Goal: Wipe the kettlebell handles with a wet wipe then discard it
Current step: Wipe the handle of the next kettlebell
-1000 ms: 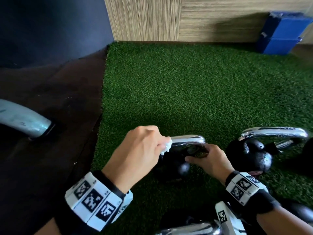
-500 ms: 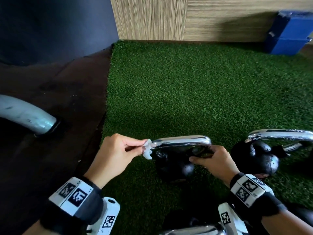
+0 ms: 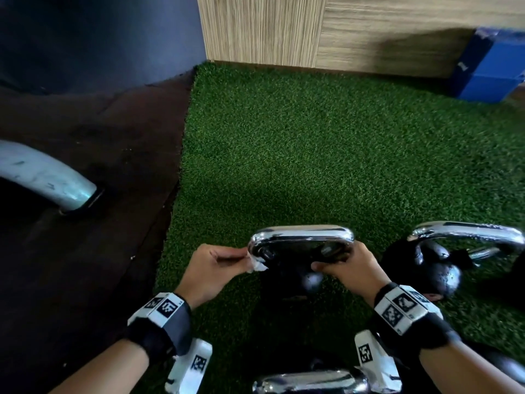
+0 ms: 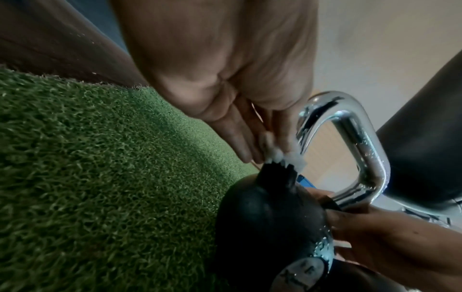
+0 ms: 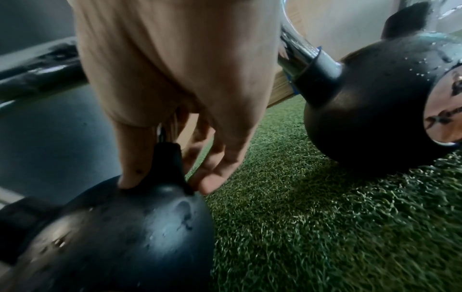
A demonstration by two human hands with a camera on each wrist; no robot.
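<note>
A black kettlebell (image 3: 298,282) with a chrome handle (image 3: 301,233) stands on green turf (image 3: 312,152). My left hand (image 3: 244,260) pinches a crumpled white wet wipe (image 3: 257,265) against the handle's left leg, just above the black body. In the left wrist view the wipe (image 4: 282,156) sits between my fingertips and the chrome handle (image 4: 350,126). My right hand (image 3: 332,263) grips the handle's right leg at its base. In the right wrist view its thumb and fingers (image 5: 215,171) straddle the black handle post (image 5: 167,164).
A second kettlebell (image 3: 437,268) lies tilted on the turf to the right. A third chrome handle (image 3: 309,382) shows at the bottom edge. Dark floor (image 3: 85,166) with a grey curved pipe (image 3: 42,177) lies left. A blue box (image 3: 491,69) stands by the wooden wall.
My left hand has slid the wipe from the top of the handle round its left corner and down the left leg. My right hand has kept its grip.
</note>
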